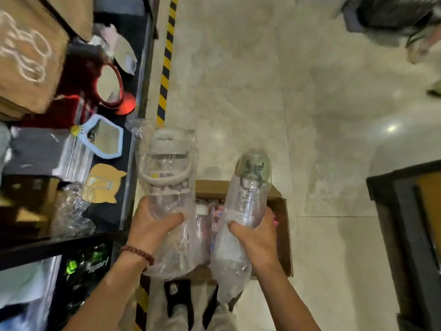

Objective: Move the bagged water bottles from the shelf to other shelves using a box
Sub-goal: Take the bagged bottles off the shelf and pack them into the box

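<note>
**Two bagged bottles held over an open box beside a shelf**

Seen from above, a person stands on a pale tiled floor [310, 103] with both hands raised in front of them. The left hand [155, 225] is closed around the lower part of a wide clear bottle [167, 173] in a plastic bag; the bottle has a pale lid and a looped carry strap. The right hand [253, 237] grips the middle of a narrow clear bottle [245, 206], also bagged, with a greenish cap pointing away from the person. The two bottles are side by side, close but apart.

Directly beneath them sits an open cardboard box [284, 225] on the floor, with more bagged items visible inside between the hands. The box's left side lies just beside the front edge of a black shelf [133, 163] that runs along the left of the view. On the shelf lie a red-framed mirror [109, 84], a blue-framed mirror [105, 137], a yellow cat-shaped item [102, 185], crinkled clear bags and brown cartons [28, 56]. A yellow-and-black striped tape line [167, 58] marks the floor along the shelf edge.

To the right of the box the floor is open up to a dark-framed piece of furniture [405, 223] at the right edge. The far-right top corner is blurred.
</note>
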Tool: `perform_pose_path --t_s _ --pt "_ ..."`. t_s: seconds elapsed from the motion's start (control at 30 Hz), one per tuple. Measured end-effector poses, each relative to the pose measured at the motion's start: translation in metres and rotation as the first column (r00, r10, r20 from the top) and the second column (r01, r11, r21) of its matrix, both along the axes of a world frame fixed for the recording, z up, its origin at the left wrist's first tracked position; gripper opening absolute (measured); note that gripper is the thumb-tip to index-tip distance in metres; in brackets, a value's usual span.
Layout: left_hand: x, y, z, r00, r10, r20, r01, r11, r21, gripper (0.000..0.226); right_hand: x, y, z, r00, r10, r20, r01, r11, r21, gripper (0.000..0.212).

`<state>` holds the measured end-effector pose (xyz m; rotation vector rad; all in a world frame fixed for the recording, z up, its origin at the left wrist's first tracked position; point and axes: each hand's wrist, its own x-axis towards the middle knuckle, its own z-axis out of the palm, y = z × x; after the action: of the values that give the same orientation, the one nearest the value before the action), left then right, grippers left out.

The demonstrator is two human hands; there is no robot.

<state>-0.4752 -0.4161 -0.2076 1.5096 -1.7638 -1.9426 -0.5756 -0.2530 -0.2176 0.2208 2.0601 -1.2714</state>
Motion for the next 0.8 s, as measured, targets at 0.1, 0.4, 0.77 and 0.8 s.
perform_pose_path --t_s 0.1,0.4,0.77,0.8 --pt "0.001 -0.003 0.074 0.992 -0.015 -0.129 0.012 1.0 -0.028 0.04 0.007 0.0 0.069 0.996 0.017 -0.089 -0.021 0.999 -0.046 0.065" --pt "0.043 0.007 0.225 0.938 0.017 -0.345 -0.03 0.999 -0.033 0.06 0.051 0.01 0.227 0.948 0.033 -0.316 -0.096 0.978 -0.185 0.072" --pt "0.09 0.026 0.3 0.91 0.064 -0.41 -0.155 0.969 -0.192 0.049 0.067 0.022 0.285 0.875 0.185 -0.447 -0.32 0.914 -0.249 0.075" --pt "0.093 0.03 0.304 0.904 0.086 -0.42 -0.192 0.957 -0.216 0.048 0.064 0.025 0.286 0.865 0.222 -0.449 -0.357 0.903 -0.241 0.076"
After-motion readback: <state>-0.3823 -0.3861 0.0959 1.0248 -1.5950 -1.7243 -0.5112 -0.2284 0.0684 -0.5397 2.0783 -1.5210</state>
